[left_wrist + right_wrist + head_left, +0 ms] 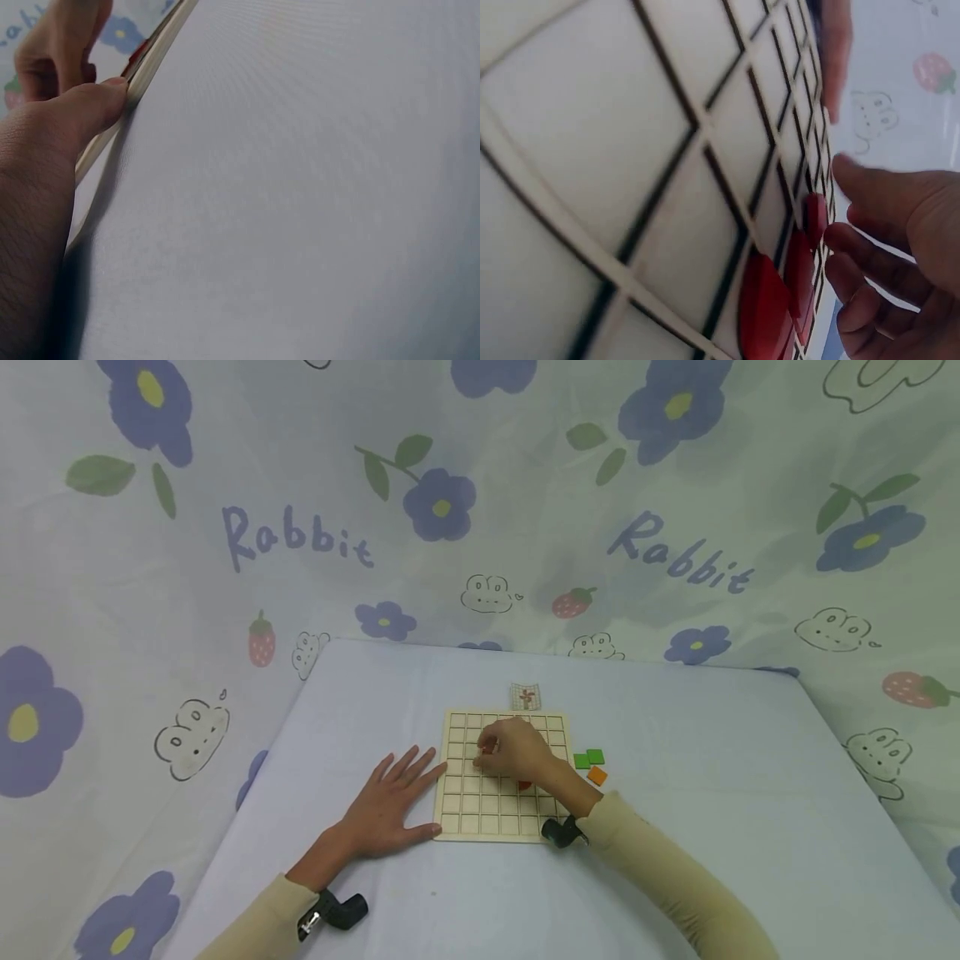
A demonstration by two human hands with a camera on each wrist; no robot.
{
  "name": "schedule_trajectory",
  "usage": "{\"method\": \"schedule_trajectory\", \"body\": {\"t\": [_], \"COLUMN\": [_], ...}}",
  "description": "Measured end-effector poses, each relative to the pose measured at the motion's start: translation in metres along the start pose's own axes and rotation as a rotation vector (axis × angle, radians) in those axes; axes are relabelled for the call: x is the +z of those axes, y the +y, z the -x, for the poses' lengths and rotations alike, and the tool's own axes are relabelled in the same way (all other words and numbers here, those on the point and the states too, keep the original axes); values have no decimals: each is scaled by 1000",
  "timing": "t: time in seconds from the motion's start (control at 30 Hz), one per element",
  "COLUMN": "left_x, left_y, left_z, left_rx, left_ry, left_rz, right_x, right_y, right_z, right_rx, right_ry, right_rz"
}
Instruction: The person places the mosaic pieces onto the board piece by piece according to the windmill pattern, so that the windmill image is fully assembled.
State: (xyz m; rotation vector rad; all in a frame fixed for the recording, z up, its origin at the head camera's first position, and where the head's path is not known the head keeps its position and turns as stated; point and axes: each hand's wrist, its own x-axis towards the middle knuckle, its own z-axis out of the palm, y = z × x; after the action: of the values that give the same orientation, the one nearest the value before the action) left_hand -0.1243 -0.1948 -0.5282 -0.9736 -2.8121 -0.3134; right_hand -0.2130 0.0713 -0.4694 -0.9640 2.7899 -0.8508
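Note:
A light wooden grid board [461,822] lies flat on the table. My left hand [386,814] rests beside it with fingers spread, thumb and fingertips right at its left edge. Over the upper part of the board my right hand [517,750] reaches in with bent fingers. A red tile [489,747] shows between its thumb and fingertips in the head view. From the right wrist, thumb and forefinger stand apart, with that red tile [815,217] on the grid right by the forefinger. More red tiles [763,307] sit in nearby cells, partly hidden under the hand in the head view.
Two green tiles [588,758] and an orange tile [597,776] lie just right of the board. Behind its far edge is a small card [526,696] with a red pattern on a grid. A white cloth [720,827] covers the table; a printed curtain [525,552] hangs behind.

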Motion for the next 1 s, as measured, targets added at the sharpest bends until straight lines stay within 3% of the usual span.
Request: {"method": "schedule_trajectory", "body": {"t": [0.1, 0.2, 0.53, 0.73, 1.0], "left_x": [1, 2, 3, 2, 2], "left_y": [0, 0, -2, -2, -1], "left_z": [0, 0, -1, -2, -1], "left_rx": [3, 4, -9, -13, -8], "left_ry": [5, 7, -8, -8, 2], "left_rz": [3, 4, 1, 0, 3], "right_x": [1, 2, 2, 5, 8], "right_y": [-3, -2, 7, 10, 9], "right_z": [3, 5, 7, 6, 10], "right_rx": [-5, 7, 31, 4, -53], "right_ry": [-11, -15, 15, 51, -8], "right_rz": [81, 90, 28, 28, -54]}}
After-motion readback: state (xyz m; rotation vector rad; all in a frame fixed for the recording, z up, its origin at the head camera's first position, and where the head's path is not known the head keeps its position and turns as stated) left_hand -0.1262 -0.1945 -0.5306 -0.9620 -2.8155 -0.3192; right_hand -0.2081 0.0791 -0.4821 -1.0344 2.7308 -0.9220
